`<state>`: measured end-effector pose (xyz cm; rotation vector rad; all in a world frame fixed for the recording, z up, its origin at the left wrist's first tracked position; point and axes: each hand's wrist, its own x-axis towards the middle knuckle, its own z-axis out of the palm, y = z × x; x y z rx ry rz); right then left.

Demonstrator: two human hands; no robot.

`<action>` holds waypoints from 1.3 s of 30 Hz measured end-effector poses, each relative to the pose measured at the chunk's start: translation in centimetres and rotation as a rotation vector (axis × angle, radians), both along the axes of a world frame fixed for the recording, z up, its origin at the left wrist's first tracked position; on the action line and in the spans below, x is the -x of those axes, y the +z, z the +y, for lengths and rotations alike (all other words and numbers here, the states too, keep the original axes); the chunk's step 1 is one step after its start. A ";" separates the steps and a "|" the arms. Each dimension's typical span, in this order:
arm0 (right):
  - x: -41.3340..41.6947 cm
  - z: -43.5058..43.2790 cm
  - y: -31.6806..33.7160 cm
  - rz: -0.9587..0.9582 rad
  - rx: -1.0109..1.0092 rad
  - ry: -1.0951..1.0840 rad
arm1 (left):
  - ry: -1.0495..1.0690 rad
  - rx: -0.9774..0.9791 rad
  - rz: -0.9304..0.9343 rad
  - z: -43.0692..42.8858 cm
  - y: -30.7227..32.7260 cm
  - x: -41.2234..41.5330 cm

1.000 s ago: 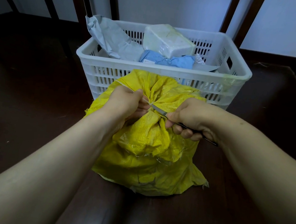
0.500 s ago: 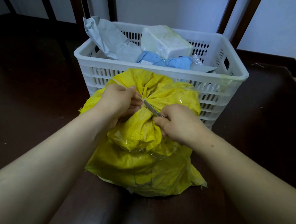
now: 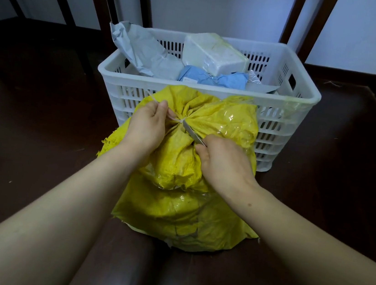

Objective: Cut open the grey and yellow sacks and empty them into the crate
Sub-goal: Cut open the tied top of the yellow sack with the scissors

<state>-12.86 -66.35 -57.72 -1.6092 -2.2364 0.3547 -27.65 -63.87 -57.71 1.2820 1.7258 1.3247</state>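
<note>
A yellow woven sack [image 3: 188,204] sits on the dark floor in front of the white slatted crate [image 3: 291,96], its neck gathered and bound by a pale tie [image 3: 176,119]. My left hand [image 3: 147,128] pinches the tie and the bunched neck. My right hand [image 3: 223,165] grips a knife [image 3: 191,133], whose blade tip rests at the knot. A crumpled grey sack [image 3: 144,50] hangs over the crate's back left corner.
Inside the crate lie a white wrapped block [image 3: 214,53] and a blue parcel [image 3: 212,77]. Dark wooden floor [image 3: 28,133] surrounds the sack. Dark furniture legs [image 3: 98,1] and a white wall stand behind the crate.
My right hand has turned and slid lower right while the blade stays at the knot. My left hand has shifted its hold up on the tie.
</note>
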 end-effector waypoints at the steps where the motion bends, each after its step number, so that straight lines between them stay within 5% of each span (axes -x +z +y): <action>1: 0.2 0.0 0.0 -0.006 -0.007 -0.004 | 0.008 0.021 -0.061 0.1 -0.1 0.0; 6: 0.8 0.1 0.0 -0.060 -0.036 -0.028 | 0.018 0.090 -0.191 0.2 -0.4 -0.2; 25: 1.8 1.0 1.3 -0.182 -0.072 -0.029 | 0.043 0.086 0.240 -0.2 -1.5 -1.2; 39: 3.5 1.2 1.5 -0.134 -0.046 -0.023 | 0.061 0.085 0.301 -0.1 -1.7 -1.8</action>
